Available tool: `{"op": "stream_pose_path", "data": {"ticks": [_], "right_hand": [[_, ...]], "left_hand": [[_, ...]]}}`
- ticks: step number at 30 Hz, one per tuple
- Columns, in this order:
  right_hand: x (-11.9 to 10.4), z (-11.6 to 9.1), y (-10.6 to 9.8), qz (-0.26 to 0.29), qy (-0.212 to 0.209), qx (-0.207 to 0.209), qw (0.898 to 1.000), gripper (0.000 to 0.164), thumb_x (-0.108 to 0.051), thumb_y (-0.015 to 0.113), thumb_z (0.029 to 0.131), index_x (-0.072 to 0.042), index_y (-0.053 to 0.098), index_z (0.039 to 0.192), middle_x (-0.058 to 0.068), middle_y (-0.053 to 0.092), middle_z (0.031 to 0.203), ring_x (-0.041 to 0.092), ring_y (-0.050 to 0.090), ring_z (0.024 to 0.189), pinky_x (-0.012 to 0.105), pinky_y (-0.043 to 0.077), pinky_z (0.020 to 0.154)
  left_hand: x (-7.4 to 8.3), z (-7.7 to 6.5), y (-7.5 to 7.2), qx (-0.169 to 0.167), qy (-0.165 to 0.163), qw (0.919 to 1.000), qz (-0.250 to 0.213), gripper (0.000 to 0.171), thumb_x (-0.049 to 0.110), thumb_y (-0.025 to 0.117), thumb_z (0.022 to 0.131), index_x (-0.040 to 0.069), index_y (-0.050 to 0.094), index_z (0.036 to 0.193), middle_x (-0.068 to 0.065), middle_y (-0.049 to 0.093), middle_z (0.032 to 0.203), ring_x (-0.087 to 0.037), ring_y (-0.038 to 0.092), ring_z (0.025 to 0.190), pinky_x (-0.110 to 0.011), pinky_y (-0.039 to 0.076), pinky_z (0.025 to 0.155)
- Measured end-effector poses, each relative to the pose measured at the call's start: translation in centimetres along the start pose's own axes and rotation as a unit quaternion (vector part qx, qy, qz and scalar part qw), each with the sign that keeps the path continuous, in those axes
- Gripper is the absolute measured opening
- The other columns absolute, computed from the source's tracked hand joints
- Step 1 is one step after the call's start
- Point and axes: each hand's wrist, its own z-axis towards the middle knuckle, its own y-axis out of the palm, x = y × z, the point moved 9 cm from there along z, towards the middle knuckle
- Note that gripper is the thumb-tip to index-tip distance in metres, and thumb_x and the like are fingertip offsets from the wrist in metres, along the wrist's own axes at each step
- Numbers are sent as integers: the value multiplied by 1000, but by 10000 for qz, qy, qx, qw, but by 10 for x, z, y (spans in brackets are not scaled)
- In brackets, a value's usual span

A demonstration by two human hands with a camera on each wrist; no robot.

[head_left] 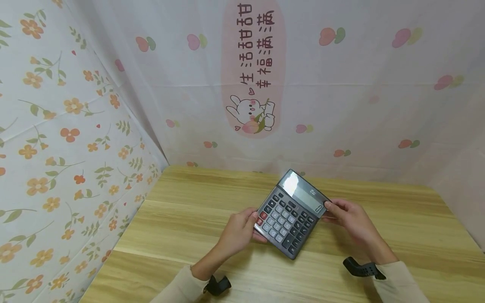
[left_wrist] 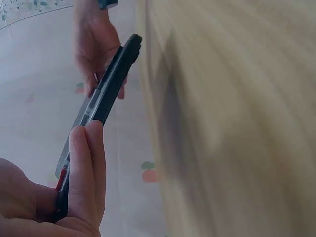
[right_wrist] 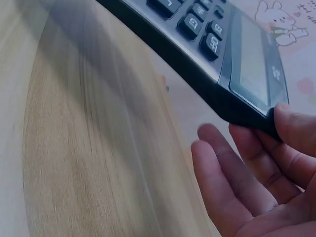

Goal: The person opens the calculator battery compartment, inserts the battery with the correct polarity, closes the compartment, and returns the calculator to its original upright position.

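A dark grey calculator [head_left: 285, 219] with grey, black and red keys is held tilted above the table, its screen end pointing up and away in the head view. My left hand [head_left: 236, 233] grips its left edge near the red keys, thumb on top and fingers beneath. At the screen's right corner, my right hand [head_left: 350, 219] pinches it between thumb and fingers. In the left wrist view the calculator [left_wrist: 106, 94] appears edge-on, off the wood. The right wrist view shows the thumb [right_wrist: 296, 126] on the corner, with two fingers spread away from the casing.
The wood-grain table [head_left: 182, 202] spreads beneath both hands. Behind it hangs a pale curtain [head_left: 170, 84] with a printed rabbit and characters; a flowered cloth [head_left: 57, 147] covers the left side. Black straps [head_left: 363, 268] circle the wrists.
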Motion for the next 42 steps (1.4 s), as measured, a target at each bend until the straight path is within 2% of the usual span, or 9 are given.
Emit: {"op": "stream_pose_path", "data": {"ticks": [5, 12, 16, 24, 29, 35, 39, 42], "right_hand": [[2, 4, 4, 326, 138, -171, 9992, 44, -18, 54, 119, 19, 55, 142, 23, 69, 128, 18, 79, 103, 39, 63, 92], [5, 12, 7, 518, 271, -281, 9979, 44, -19, 53, 119, 19, 53, 141, 19, 68, 122, 23, 79, 101, 44, 64, 92], [8, 15, 9, 534, 448, -334, 9970, 42, -19, 52, 119, 17, 54, 141, 18, 68, 121, 24, 79, 101, 43, 64, 91], [12, 23, 11, 643, 685, -476, 9944, 40, -22, 52, 119, 12, 56, 138, 12, 71, 113, 23, 78, 100, 40, 65, 87], [11, 27, 13, 601, 689, -657, 9936, 44, -23, 51, 120, 14, 52, 143, 10, 73, 110, 22, 78, 97, 40, 66, 84], [9, 32, 14, 548, 689, -808, 9928, 44, -19, 49, 120, 17, 50, 145, 10, 74, 109, 24, 78, 95, 39, 65, 85], [8, 35, 13, 513, 725, -844, 9925, 41, -18, 50, 119, 17, 52, 141, 9, 74, 107, 24, 77, 95, 39, 65, 84], [9, 37, 11, 471, 776, -860, 9922, 40, -19, 50, 119, 16, 53, 140, 9, 74, 107, 24, 77, 95, 39, 65, 84]], "left_hand": [[-13, -1, 7, -37, -234, 9993, -304, 35, 8, 43, 119, -14, 63, 135, -16, 78, 92, -37, 81, 75, -46, 66, 73], [-30, -3, 13, -118, -525, 9970, -549, 33, 6, 46, 117, -15, 63, 135, -15, 77, 93, -41, 80, 79, -41, 66, 75], [-38, -4, 17, -193, -664, 9962, -527, 29, 6, 49, 116, -13, 66, 130, -13, 76, 93, -39, 81, 81, -38, 66, 74], [-46, -4, 20, -282, -695, 9962, -434, 32, 2, 48, 115, -16, 65, 134, -15, 76, 101, -36, 81, 83, -33, 66, 75], [-45, -3, 18, -259, -548, 9982, -24, 31, -2, 53, 110, -17, 66, 134, -13, 77, 100, -32, 80, 80, -31, 65, 72], [-39, -4, 17, -192, -289, 9955, 885, 33, -1, 60, 106, -13, 69, 135, -3, 76, 90, -15, 74, 73, -25, 57, 65], [-34, -4, 17, -164, -110, 9900, 1398, 32, 10, 70, 103, -7, 74, 130, 1, 78, 94, -7, 70, 79, -24, 55, 71], [-33, -4, 20, -245, -68, 9874, 1560, 39, 18, 81, 96, -5, 76, 127, 2, 78, 97, -4, 69, 82, -25, 57, 75]]}}
